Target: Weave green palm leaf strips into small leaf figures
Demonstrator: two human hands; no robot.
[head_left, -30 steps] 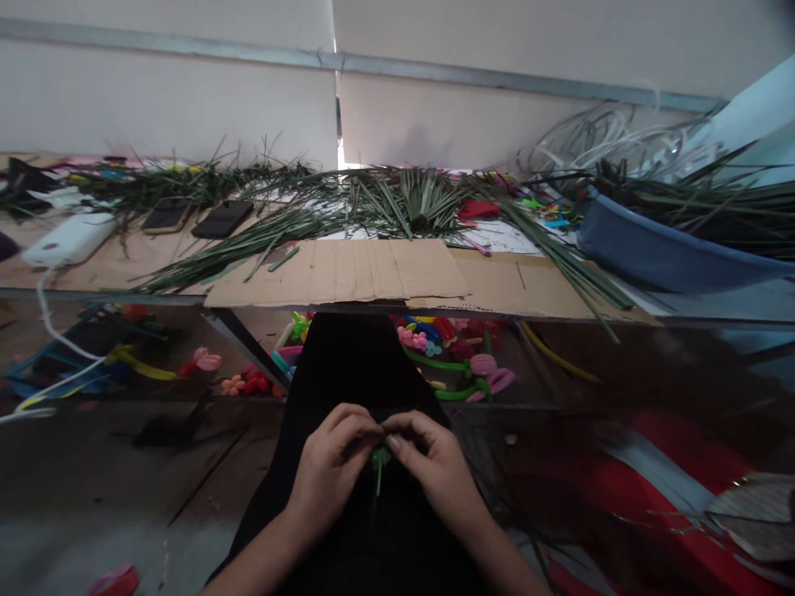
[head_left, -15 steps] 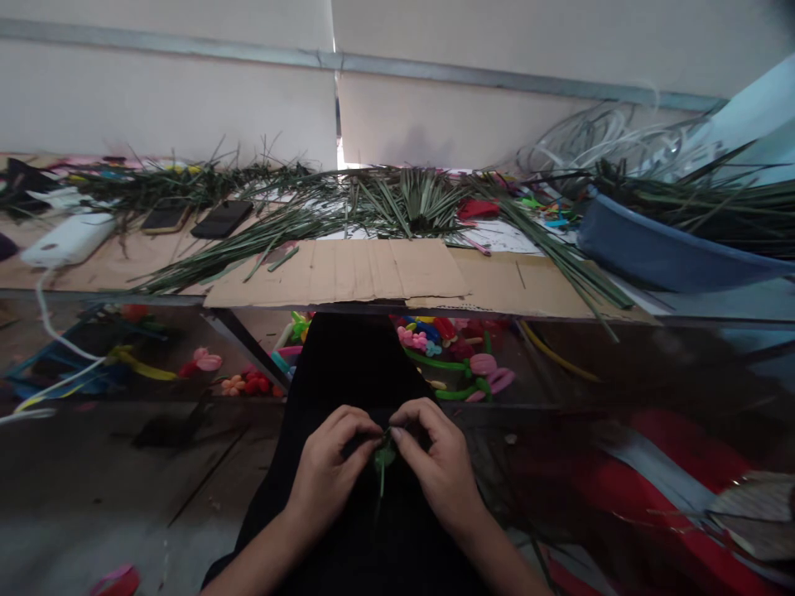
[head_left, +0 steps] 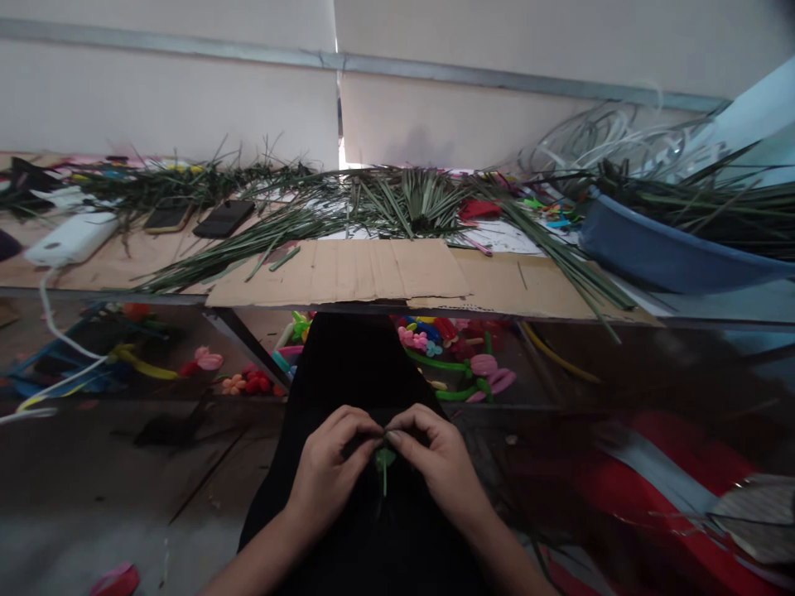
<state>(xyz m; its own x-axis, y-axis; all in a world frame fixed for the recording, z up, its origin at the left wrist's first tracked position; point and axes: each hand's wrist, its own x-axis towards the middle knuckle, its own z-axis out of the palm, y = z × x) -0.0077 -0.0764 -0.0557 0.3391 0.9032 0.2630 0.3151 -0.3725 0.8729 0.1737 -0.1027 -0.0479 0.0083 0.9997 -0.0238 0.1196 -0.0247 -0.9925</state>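
A two-handed pinch on a small green piece [head_left: 385, 460], which hangs over the dark-clothed lap [head_left: 348, 356], below the near edge of the cardboard sheet [head_left: 360, 273]. We see the left hand [head_left: 334, 462] and right hand [head_left: 438, 465] meeting at its top, thumb and forefinger of each drawn together; both seem to pinch it, though the tips hide the exact grip. We judge that one hand should anchor the top while the other makes small, even pulls, since so thin a strip could split under a sharp tug; the narrow tail is best left hanging free. As to lettering, we find dark marks [head_left: 465, 307] by the cardboard sheet's right-hand near corner, too small to read; on the black phone [head_left: 224, 220] beyond its left end, we make out no brand
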